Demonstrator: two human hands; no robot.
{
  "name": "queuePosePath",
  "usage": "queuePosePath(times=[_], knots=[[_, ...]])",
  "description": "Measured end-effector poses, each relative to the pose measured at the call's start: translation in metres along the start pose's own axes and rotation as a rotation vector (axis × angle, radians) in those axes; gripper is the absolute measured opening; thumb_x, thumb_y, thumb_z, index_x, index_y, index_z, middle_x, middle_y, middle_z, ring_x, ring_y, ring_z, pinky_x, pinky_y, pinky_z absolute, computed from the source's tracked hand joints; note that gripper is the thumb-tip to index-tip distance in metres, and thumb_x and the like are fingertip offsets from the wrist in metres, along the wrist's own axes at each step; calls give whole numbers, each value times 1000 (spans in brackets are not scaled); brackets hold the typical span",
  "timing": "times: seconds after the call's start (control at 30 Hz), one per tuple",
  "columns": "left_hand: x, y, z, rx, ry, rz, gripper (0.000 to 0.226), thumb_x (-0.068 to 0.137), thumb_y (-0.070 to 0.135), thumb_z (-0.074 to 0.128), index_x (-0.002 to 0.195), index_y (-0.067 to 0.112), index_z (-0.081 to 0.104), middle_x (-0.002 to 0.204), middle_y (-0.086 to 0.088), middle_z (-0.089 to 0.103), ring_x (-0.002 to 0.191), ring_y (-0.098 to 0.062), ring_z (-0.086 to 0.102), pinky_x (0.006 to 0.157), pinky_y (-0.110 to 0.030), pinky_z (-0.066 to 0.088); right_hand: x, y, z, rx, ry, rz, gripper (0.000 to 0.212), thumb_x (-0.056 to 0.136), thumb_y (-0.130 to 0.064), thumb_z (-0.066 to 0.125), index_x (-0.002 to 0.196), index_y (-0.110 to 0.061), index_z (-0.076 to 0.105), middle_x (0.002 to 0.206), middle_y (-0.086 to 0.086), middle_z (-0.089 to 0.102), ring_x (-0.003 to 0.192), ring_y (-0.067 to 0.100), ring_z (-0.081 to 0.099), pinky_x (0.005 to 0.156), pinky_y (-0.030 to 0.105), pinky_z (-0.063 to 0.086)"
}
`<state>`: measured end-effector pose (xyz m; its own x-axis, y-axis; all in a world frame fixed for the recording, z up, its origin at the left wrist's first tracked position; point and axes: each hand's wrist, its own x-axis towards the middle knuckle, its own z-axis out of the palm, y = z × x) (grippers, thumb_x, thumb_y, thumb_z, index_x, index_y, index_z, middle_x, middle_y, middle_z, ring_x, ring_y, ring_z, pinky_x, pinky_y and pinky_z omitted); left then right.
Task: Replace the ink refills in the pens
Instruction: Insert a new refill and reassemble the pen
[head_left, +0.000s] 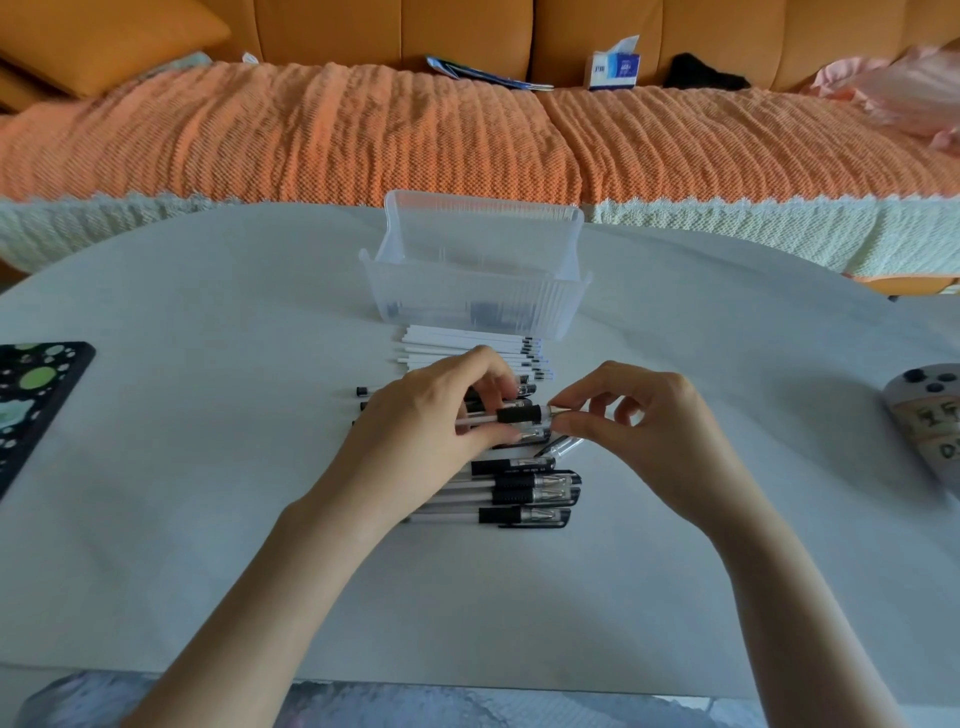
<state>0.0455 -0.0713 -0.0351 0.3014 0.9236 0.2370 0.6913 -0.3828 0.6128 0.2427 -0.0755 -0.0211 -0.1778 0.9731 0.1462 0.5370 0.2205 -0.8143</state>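
A white pen with a black grip (518, 414) is held level above the table's middle. My left hand (431, 436) grips its barrel from the left. My right hand (628, 421) pinches its clear tip end between thumb and forefinger. A loose clear cap (563, 445) lies just below the pen. Several capped pens (524, 493) lie in a row under and in front of my hands. Several white refills (467, 345) lie behind my hands, partly hidden by my left fingers.
A clear plastic box (478, 291) stands behind the refills. A dark patterned tablet (31, 405) lies at the left edge. A grey device (930, 415) sits at the right edge. Behind the white table (208, 519) runs an orange-covered sofa (363, 135).
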Motion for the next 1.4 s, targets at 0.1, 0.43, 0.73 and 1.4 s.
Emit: queuePosePath(times=[0.1, 0.43, 0.73, 1.4], knots=[[-1, 1, -1, -19, -2, -9, 19, 77, 42, 69, 88, 37, 56, 73, 25, 56, 72, -1, 52, 61, -22, 42, 0, 0, 0, 2, 3, 2, 12, 74, -15, 76, 72, -25, 71, 63, -23, 58, 57, 0, 46, 56, 13, 34], [-1, 1, -1, -21, -7, -13, 16, 77, 43, 69, 89, 37, 60, 73, 27, 56, 75, -2, 54, 65, -18, 43, -2, 0, -3, -14, 14, 17, 12, 75, -15, 75, 73, -25, 70, 62, -25, 56, 55, -2, 45, 54, 10, 34], [0, 4, -1, -90, -57, -25, 16, 79, 49, 61, 91, 39, 61, 68, 16, 62, 61, -2, 51, 56, -12, 34, -1, 1, -3, -6, 25, 20, 10, 76, -13, 75, 74, -22, 71, 60, -26, 56, 54, -3, 45, 54, 9, 34], [-1, 2, -1, -19, -15, -55, 13, 81, 42, 64, 92, 34, 66, 76, 25, 63, 68, 8, 56, 72, -22, 48, 0, 9, -5, -24, 28, 46, 11, 78, -20, 73, 76, -30, 70, 71, -17, 64, 61, 1, 50, 57, 16, 37]])
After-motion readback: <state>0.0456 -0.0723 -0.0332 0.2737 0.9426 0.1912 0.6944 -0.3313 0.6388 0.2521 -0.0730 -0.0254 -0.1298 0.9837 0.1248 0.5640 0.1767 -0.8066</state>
